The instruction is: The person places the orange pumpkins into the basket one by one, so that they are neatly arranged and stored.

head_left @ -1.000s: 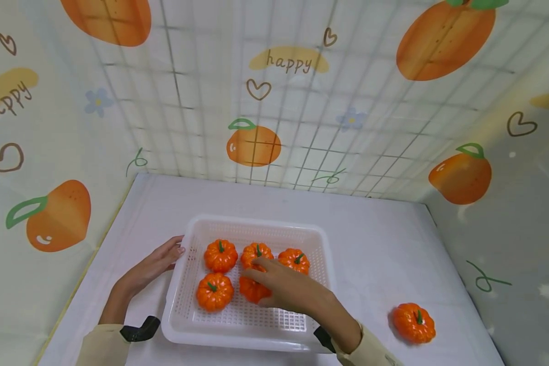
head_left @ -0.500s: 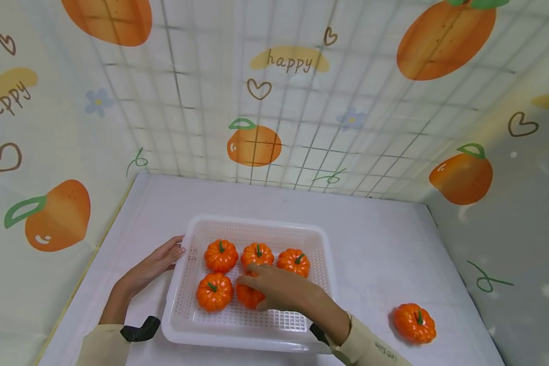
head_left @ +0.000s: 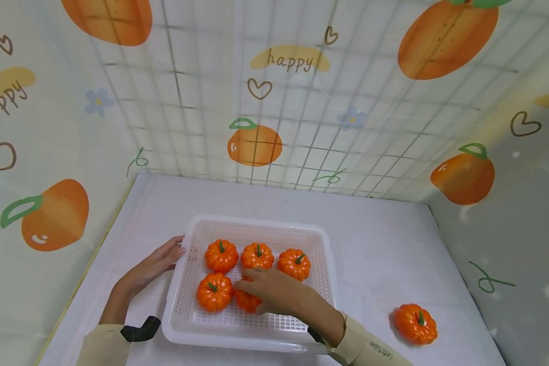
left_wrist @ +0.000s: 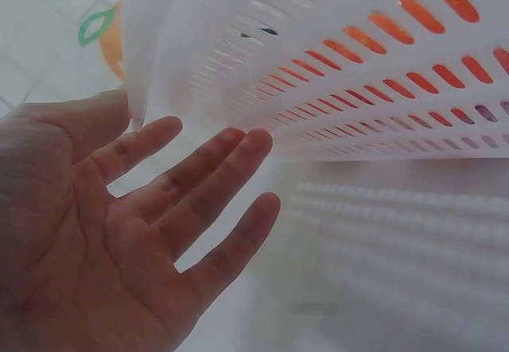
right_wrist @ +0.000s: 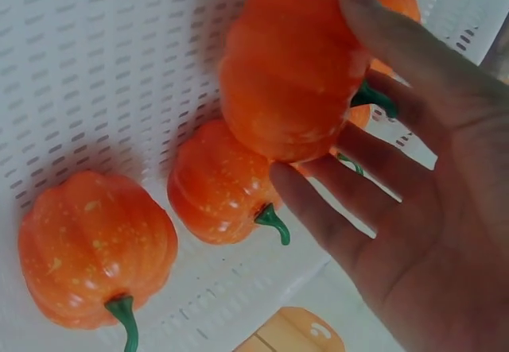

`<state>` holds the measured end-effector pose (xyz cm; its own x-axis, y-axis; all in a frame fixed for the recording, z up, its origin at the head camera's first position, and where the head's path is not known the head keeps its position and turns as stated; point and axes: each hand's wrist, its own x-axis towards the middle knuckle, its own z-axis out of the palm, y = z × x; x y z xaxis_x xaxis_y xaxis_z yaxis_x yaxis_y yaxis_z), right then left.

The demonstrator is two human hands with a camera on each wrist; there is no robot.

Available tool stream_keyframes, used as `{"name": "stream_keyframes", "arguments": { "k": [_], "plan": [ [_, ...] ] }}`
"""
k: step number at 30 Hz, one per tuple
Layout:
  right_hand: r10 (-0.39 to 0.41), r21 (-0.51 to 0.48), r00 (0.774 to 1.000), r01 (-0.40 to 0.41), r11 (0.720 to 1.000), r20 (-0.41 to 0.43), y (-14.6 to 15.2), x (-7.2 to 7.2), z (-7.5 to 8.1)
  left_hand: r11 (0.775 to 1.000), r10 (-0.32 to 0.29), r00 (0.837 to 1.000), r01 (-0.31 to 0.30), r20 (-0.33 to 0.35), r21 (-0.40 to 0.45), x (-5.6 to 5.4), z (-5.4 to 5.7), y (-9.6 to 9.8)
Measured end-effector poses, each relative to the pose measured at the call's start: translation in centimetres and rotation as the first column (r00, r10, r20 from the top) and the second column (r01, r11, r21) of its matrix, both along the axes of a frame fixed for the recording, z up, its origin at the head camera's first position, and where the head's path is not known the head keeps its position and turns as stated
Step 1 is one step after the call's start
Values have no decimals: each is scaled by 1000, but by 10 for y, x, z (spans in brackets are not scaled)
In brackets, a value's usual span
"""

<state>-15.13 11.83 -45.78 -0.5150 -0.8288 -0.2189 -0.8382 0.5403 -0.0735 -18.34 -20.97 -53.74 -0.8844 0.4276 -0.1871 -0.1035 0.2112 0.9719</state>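
My right hand [head_left: 281,292] reaches into a white perforated plastic basket [head_left: 238,344] and holds a small orange toy pumpkin [head_left: 247,302] from above. In the right wrist view, thumb and fingers lie around this pumpkin [right_wrist: 290,70], and its green stem faces the palm. Another pumpkin [head_left: 215,293] sits just left of it. Behind them stands a row of pumpkins: left [head_left: 221,256], middle [head_left: 257,255] and right [head_left: 294,264]. My left hand [head_left: 153,267] is at the basket's left side, with fairly straight fingers [left_wrist: 227,185] near the outer wall and the thumb by the rim.
One more pumpkin [head_left: 415,324] lies on the white tabletop [head_left: 370,244], right of the basket. A printed curtain [head_left: 297,101] surrounds the back and sides of the table. Each wrist wears a black strap [head_left: 140,329].
My right hand and its pumpkin have shifted slightly left and down within the basket, closer to the front-left pumpkin. The left hand and the other pumpkins stay where they were.
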Motion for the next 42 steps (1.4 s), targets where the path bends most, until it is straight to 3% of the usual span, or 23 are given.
{"name": "stream_keyframes", "arguments": {
  "k": [18,33,42],
  "plan": [
    [0,37,1000,0,999,3,-1,2,-6,1000,3,1000,-3,7,-10,1,1,0],
    [-4,-21,1000,4,1000,-2,-1,-4,10,1000,3,1000,-3,4,-3,0,1,-1],
    [-55,-78,998,57,995,19,7,-7,24,1000,-7,1000,7,1,-5,0,1,-1]
  ]
}}
